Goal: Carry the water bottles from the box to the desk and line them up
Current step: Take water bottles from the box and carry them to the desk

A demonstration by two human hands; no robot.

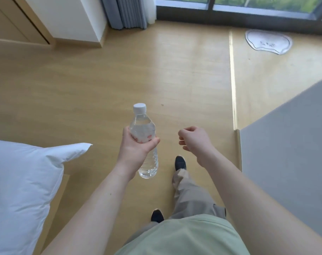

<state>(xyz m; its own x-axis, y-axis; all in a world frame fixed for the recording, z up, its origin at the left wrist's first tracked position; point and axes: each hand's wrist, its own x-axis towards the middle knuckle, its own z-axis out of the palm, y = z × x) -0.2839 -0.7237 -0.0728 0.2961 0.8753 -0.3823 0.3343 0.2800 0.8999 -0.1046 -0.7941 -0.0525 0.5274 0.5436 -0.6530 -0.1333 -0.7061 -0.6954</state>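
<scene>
I look down from head height at a wooden floor [101, 80], with my two bare arms reaching forward. My left hand [136, 146] is wrapped around the middle of a clear water bottle [144, 133], which stands nearly upright in the air, white cap [139, 108] on top and its base hanging below my wrist. My right hand [194, 139] carries nothing; its fingers are loosely curled inward, just beside the bottle but apart from it. Below, I see my green shirt, beige trousers and two dark shoes, one foot ahead of the other, as in a stride. A white pillow [22, 179] on a bed lies at my left, and a flat grey surface [289, 153] fills the right edge; I cannot tell if it is the table. A curtain, a window and a small pale mat sit far ahead. Neither the box nor any lined-up bottles are in view. I judge this to be the carrying step, bottle in transit. Next I need to find the table and set the bottle down upright in the row.
</scene>
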